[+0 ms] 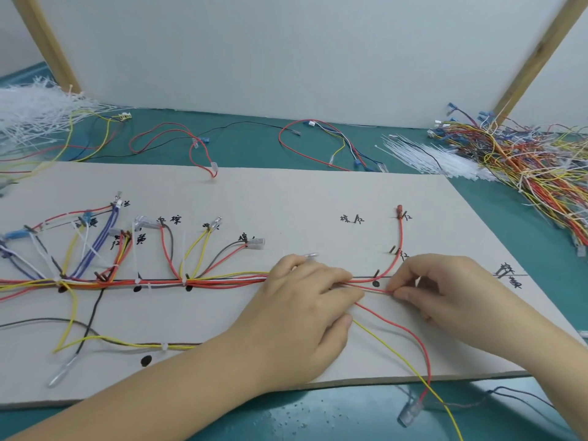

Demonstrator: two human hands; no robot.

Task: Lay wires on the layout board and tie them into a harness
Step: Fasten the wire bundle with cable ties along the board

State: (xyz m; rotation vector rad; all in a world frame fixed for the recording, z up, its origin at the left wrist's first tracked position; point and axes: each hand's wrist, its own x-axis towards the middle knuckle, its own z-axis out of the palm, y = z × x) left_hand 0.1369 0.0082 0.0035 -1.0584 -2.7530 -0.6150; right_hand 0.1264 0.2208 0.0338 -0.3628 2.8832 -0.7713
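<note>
While wire bundle (222, 281) lies along layout board (302, 198) | left hand (305, 300) curled, pressing wires down | right hand (445, 288) pinching red wire (375, 289) | counter (254, 138) underneath

A teal tabletop (318, 418) fills the lower frame and runs back to a white panel (254, 52) across the top. Two wooden posts lean against the panel, one at the upper left (47, 43), one at the upper right (537, 55).
</note>
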